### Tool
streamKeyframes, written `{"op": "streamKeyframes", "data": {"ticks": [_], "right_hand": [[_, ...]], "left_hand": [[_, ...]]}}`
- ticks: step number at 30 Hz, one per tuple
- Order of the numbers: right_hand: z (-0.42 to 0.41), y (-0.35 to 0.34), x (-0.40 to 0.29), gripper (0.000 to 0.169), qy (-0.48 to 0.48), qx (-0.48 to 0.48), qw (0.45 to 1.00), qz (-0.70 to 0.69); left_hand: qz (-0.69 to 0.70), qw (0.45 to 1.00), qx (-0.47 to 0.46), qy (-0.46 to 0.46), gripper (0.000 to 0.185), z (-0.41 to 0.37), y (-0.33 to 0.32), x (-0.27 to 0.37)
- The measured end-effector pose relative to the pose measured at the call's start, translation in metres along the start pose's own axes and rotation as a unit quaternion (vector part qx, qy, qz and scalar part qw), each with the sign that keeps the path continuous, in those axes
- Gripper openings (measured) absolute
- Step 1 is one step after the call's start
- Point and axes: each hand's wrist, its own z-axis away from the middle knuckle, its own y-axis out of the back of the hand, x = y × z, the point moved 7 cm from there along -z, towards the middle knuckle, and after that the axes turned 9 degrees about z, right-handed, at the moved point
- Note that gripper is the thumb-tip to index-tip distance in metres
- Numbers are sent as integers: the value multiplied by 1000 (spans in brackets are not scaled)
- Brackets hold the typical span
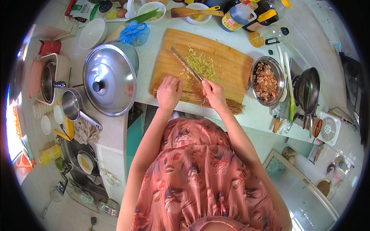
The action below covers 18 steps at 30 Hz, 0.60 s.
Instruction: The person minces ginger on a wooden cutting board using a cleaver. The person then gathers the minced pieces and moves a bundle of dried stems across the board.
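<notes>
My right hand (213,93) grips the handle of a kitchen knife (186,63), whose blade points up and left over a wooden cutting board (231,62). Finely chopped, pale green food (201,65) lies heaped beside the blade, with loose bits near it. At the board's near left, my left hand (169,91) rests with bent fingers by a bundle of thin, dry stalks (190,97); whether it grips anything is hidden. The bundle lies along the board's near edge, under both hands. Right of the board stands a metal bowl of raw minced meat (264,80).
A large metal lid (111,78) and a saucepan (71,104) are at left. Sauce and oil bottles (235,18), a white bowl (93,33) and a wooden spatula (185,12) line the back. Leeks (290,86) and a dark pan (309,89) lie at right.
</notes>
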Motion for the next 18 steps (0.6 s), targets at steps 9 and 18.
{"op": "streamKeyframes", "data": {"ticks": [9, 18], "right_hand": [[-7, 10, 13, 42, 4, 5, 999, -37], [-4, 24, 17, 39, -1, 29, 998, -54]], "left_hand": [[13, 999, 17, -35, 9, -4, 7, 9], [72, 983, -107, -130, 29, 17, -7, 40]]}}
